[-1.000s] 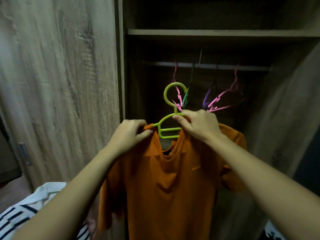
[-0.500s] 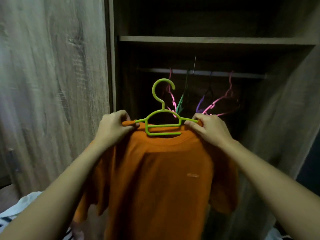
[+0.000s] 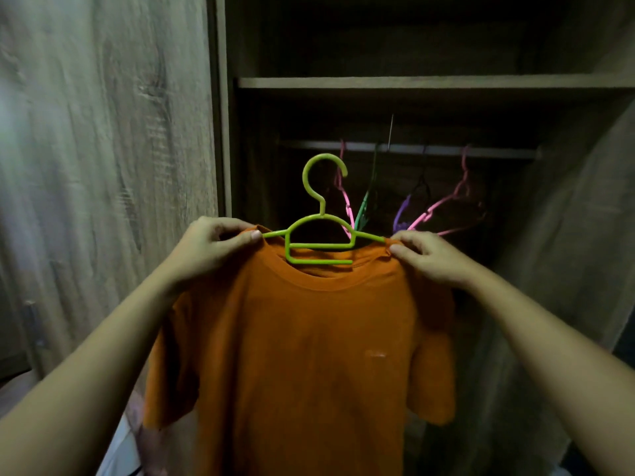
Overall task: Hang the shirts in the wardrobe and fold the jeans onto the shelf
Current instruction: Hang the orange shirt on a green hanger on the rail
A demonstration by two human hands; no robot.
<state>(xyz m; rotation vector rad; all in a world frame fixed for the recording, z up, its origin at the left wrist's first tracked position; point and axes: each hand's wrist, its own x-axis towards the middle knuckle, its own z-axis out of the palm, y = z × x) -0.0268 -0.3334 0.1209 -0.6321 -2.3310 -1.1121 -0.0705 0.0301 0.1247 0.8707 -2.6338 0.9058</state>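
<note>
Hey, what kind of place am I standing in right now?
Most likely a bedroom, at an open wooden wardrobe: a rail carries empty coloured hangers, and a shelf sits above.

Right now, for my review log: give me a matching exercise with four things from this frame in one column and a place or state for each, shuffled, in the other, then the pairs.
Things:
1. green hanger
2. orange shirt
3. pink hanger
4. rod

Places or states:
A. hanging on the rod, empty
B. running across the wardrobe under the shelf
C. held up in front of the wardrobe, hook free
D. draped on the green hanger, pinched at both shoulders by the left hand and right hand

Pairs: 1-C, 2-D, 3-A, 4-B
</note>
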